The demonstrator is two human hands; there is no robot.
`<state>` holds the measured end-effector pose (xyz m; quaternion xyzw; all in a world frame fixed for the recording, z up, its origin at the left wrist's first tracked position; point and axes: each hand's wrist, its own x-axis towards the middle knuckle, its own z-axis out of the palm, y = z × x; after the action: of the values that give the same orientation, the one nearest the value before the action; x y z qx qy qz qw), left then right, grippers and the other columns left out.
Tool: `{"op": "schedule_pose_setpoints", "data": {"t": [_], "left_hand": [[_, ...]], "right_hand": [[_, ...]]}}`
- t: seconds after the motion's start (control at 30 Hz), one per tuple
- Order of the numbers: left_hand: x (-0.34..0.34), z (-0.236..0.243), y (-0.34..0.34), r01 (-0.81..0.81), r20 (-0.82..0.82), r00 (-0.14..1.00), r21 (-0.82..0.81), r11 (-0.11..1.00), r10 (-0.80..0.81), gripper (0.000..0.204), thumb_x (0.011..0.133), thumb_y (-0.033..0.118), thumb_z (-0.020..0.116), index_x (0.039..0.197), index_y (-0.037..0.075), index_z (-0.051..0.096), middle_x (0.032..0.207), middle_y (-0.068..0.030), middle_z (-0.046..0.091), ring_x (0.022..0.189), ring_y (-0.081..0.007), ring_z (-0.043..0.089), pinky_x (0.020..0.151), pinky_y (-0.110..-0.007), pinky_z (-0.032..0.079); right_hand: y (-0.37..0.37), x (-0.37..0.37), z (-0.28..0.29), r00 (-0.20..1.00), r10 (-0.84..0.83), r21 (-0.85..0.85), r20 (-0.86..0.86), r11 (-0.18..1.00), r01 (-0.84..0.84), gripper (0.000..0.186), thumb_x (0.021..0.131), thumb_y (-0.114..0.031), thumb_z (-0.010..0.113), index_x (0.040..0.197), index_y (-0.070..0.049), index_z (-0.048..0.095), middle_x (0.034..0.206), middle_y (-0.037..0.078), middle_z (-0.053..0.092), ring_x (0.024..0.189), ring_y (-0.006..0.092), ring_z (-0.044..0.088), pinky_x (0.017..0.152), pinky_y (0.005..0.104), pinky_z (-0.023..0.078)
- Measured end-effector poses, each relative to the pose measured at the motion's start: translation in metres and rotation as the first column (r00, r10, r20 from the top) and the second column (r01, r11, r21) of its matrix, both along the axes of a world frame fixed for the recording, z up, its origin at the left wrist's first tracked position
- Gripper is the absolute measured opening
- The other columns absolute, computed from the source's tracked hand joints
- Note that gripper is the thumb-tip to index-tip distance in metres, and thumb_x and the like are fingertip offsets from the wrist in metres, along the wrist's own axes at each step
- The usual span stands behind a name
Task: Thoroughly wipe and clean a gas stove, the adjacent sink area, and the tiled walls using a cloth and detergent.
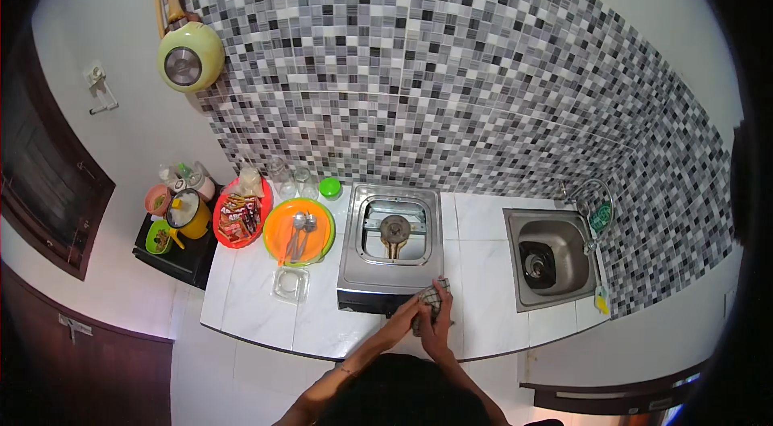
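A checked grey cloth (436, 289) is bunched between my hands at the front right corner of the steel single-burner stove (365, 277). My left hand (403, 320) grips the cloth from the left, and my right hand (435, 328) is closed on it from the right. The round burner (394, 229) shows in the stove's recess. Just left of the stove sit a clear square container (290, 285) and an orange plate (282, 225) on a green one, holding metal spoons (299, 237).
The white tiled counter (483, 329) runs to a steel sink (564, 257) with a faucet at right. Left are a red tray (233, 238) of packets, glass jars (304, 182), a green lidded tub (330, 188) and a black stand (201, 265) holding several containers. Pans (189, 51) hang above.
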<state>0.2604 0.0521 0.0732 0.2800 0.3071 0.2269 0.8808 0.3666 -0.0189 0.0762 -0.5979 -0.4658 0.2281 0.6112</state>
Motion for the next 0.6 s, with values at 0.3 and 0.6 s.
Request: {"op": "schedule_pose_setpoints", "data": {"t": [0.3, 0.6], "left_hand": [[-0.102, 0.005, 0.035, 0.036, -0.293, 0.906, 0.772, 0.635, 0.305, 0.038, 0.111, 0.016, 0.051, 0.147, 0.006, 0.058, 0.154, -0.0128, 0.056, 0.14, -0.0198, 0.052, 0.114, -0.031, 0.04], [-0.169, 0.0, 0.011, -0.289, -0.414, 0.731, 0.533, 0.796, 0.543, 0.035, 0.11, 0.025, 0.054, 0.138, 0.007, 0.066, 0.129, -0.0042, 0.068, 0.12, -0.0157, 0.061, 0.102, -0.033, 0.049]], "right_hand": [[0.06, 0.003, -0.049, 0.771, 0.021, -0.141, 0.636, 0.986, 0.089, 0.055, 0.085, -0.013, 0.071, 0.139, -0.006, 0.059, 0.153, 0.028, 0.044, 0.144, 0.0474, 0.039, 0.121, 0.0608, 0.026], [0.159, -0.088, -0.036, 0.442, 0.441, -0.277, 0.782, 0.879, -0.388, 0.071, 0.095, -0.049, 0.066, 0.147, -0.003, 0.053, 0.159, 0.03, 0.038, 0.153, 0.0427, 0.029, 0.124, 0.0608, 0.023]]}}
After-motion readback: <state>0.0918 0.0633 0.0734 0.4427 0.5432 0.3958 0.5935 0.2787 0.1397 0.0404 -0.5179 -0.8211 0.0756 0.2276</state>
